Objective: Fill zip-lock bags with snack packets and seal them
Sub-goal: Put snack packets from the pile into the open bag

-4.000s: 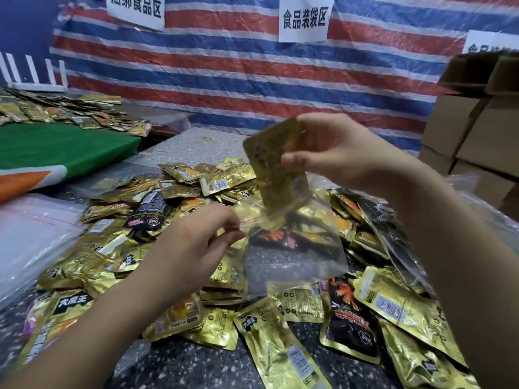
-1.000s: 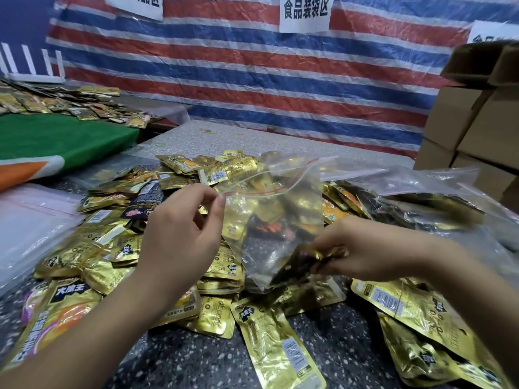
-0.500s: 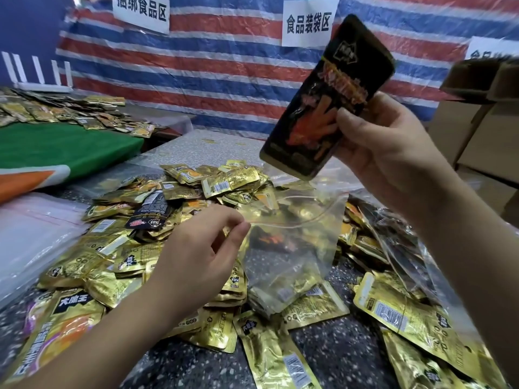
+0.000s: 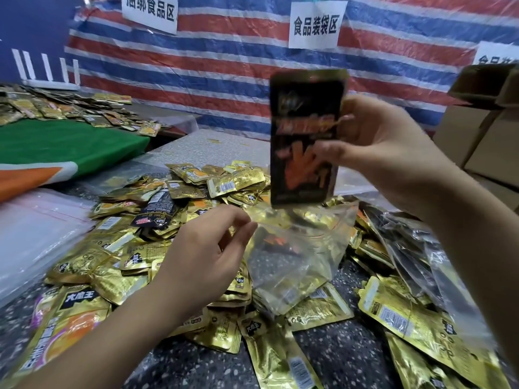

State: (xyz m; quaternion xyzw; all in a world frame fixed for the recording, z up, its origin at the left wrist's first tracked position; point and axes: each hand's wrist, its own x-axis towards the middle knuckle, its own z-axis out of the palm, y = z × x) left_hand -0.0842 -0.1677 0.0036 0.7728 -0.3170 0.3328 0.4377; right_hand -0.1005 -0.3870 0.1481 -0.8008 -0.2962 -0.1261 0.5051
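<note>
One zip-lock bag [image 4: 295, 254], one black packet [image 4: 304, 141], two hands.

Dark speckled table [image 4: 351, 357]; gold snack packets [image 4: 118, 265] heaped on it; clear bag stack [image 4: 36, 234] at left edge.

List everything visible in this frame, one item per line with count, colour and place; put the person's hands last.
black packet: one, black with orange print, held upright above the bag's mouth
zip-lock bag: one, clear, open, held over the pile, gold packet inside
gold packets: many, gold, heaped on the speckled table
empty bags: a stack, clear, at left
green cloth: one, green with orange, on the far-left table
far packets: many, gold, behind the cloth
tarp: one, red, white and blue stripes, back wall
paper signs: three, white, on the tarp
cardboard boxes: several, brown, at right
left hand: pinches the bag's rim
right hand: grips the black packet
</note>
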